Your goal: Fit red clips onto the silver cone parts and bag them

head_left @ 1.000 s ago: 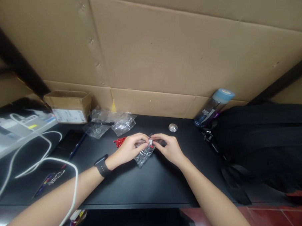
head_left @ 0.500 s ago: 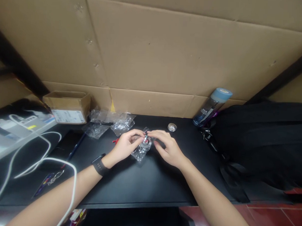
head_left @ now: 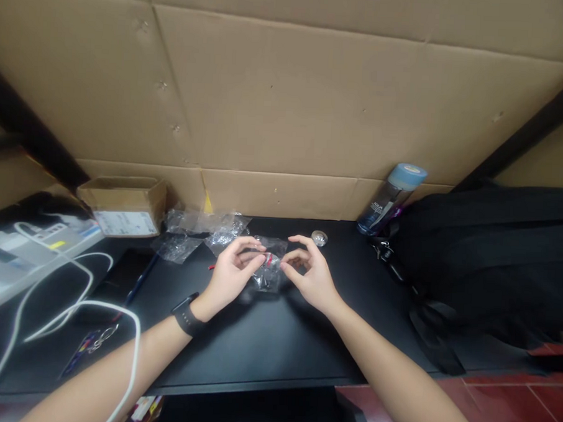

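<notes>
A small clear plastic bag [head_left: 267,281] is held just above the black table, between my two hands. Inside it a pale piece with a red part shows, too small to make out. My left hand [head_left: 230,268], wearing a black watch, pinches the bag's left side between thumb and fingers. From the right, my right hand [head_left: 314,278] has its thumb and a curled finger closed at the bag's other edge, its index finger raised. Behind the right fingers lies a small round shiny piece [head_left: 319,239]. A bit of something red [head_left: 211,267] peeks out beside my left hand.
Crumpled clear wrappers [head_left: 180,247] lie left of the hands, by an open cardboard box [head_left: 126,195]. A power strip [head_left: 25,256] with white cables runs along the left. A blue-capped bottle [head_left: 389,203] and a black bag [head_left: 489,263] stand right. Cardboard [head_left: 286,111] backs the table.
The plastic bag has turned and spread flatter between my hands. My right hand has moved slightly right and down, its index finger lifting off the bag.
</notes>
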`<action>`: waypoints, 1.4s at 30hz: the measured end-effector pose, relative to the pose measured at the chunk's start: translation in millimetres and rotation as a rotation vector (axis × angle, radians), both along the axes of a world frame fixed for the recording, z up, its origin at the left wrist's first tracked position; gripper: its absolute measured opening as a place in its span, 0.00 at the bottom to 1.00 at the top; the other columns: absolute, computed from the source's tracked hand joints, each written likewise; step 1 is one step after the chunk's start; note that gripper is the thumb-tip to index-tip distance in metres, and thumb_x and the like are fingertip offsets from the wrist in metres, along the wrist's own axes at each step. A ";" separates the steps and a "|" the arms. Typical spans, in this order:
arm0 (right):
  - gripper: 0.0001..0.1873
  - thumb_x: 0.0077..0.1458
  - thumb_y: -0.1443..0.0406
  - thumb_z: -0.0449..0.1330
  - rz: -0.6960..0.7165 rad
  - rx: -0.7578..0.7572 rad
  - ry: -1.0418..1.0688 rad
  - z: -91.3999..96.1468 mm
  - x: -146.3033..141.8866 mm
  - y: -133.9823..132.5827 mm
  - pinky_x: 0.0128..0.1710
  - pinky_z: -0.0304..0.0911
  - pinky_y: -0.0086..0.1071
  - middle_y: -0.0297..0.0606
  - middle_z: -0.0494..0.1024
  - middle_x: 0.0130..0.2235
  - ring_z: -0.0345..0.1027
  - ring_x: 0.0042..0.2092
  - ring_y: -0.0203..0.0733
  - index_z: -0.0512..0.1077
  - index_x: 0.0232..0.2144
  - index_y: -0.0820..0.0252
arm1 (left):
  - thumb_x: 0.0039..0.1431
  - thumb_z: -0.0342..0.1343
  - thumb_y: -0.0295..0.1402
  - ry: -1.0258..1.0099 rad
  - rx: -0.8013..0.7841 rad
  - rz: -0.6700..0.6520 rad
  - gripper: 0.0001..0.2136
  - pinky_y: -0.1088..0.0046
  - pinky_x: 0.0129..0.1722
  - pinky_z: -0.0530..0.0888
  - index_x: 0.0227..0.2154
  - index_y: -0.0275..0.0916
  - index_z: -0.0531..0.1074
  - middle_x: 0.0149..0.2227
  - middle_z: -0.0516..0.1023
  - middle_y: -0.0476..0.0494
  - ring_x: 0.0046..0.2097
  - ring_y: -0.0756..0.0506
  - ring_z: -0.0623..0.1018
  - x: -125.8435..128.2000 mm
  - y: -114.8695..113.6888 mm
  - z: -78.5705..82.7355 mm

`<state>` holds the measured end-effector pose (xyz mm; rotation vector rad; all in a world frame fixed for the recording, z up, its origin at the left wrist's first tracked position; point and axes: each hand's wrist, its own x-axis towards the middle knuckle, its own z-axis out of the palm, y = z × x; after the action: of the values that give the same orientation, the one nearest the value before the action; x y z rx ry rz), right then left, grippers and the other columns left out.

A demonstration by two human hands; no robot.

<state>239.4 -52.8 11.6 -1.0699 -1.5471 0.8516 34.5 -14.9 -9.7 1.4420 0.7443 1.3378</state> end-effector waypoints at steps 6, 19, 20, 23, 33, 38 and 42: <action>0.22 0.59 0.66 0.64 -0.038 0.052 -0.143 4.9 5.3 -0.2 0.39 0.65 0.37 0.34 0.84 0.36 0.75 0.35 0.42 0.67 0.55 0.53 | 0.59 0.68 0.32 -0.030 -0.056 0.000 0.23 0.68 0.48 0.81 0.53 0.44 0.63 0.41 0.80 0.47 0.43 0.45 0.85 0.0 -2.1 3.0; 0.18 0.59 0.64 0.64 0.019 0.008 -0.106 -0.1 6.5 7.7 0.37 0.64 0.34 0.35 0.82 0.36 0.73 0.36 0.41 0.70 0.52 0.55 | 0.63 0.63 0.34 0.109 0.007 -0.035 0.17 0.63 0.50 0.80 0.52 0.41 0.65 0.43 0.80 0.42 0.46 0.43 0.83 0.4 0.1 -2.6; 0.18 0.58 0.64 0.64 0.001 -0.018 -0.083 -2.4 7.2 10.0 0.35 0.63 0.33 0.35 0.82 0.35 0.72 0.34 0.40 0.70 0.51 0.56 | 0.64 0.63 0.35 0.161 0.049 -0.006 0.17 0.62 0.51 0.79 0.52 0.41 0.65 0.45 0.80 0.41 0.48 0.43 0.83 -0.7 1.3 -2.1; 0.19 0.55 0.63 0.65 -0.067 -0.091 -0.014 -9.9 12.5 17.9 0.31 0.62 0.32 0.33 0.81 0.32 0.70 0.30 0.38 0.69 0.49 0.56 | 0.64 0.62 0.35 0.410 0.284 0.180 0.18 0.56 0.58 0.74 0.54 0.41 0.67 0.52 0.77 0.37 0.56 0.39 0.78 -6.1 3.2 3.7; 0.11 0.54 0.69 0.62 -0.200 -0.008 -0.556 -16.7 36.0 31.3 0.38 0.66 0.35 0.35 0.82 0.34 0.70 0.32 0.39 0.81 0.40 0.56 | 0.71 0.54 0.37 1.003 0.634 -0.240 0.21 0.57 0.59 0.66 0.64 0.48 0.67 0.62 0.74 0.39 0.63 0.37 0.72 -8.5 -7.5 2.4; 0.07 0.60 0.68 0.62 -0.191 0.114 -0.619 -15.9 37.7 33.2 0.44 0.67 0.37 0.38 0.82 0.37 0.74 0.39 0.43 0.82 0.36 0.56 | 0.72 0.51 0.38 1.050 0.645 -0.193 0.21 0.56 0.59 0.65 0.66 0.48 0.65 0.64 0.72 0.39 0.65 0.36 0.69 -3.6 -8.5 -3.0; 0.06 0.61 0.69 0.64 -0.132 0.153 -0.698 -15.4 36.1 31.6 0.45 0.67 0.37 0.38 0.81 0.38 0.73 0.41 0.44 0.82 0.36 0.56 | 0.72 0.52 0.40 1.077 0.644 -0.191 0.22 0.55 0.59 0.64 0.66 0.46 0.64 0.65 0.70 0.38 0.66 0.34 0.67 0.6 -8.9 -7.2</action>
<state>275.5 -21.2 -3.8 -1.4215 -2.0385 0.2575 35.1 -23.8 -16.9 2.7365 0.8139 0.5658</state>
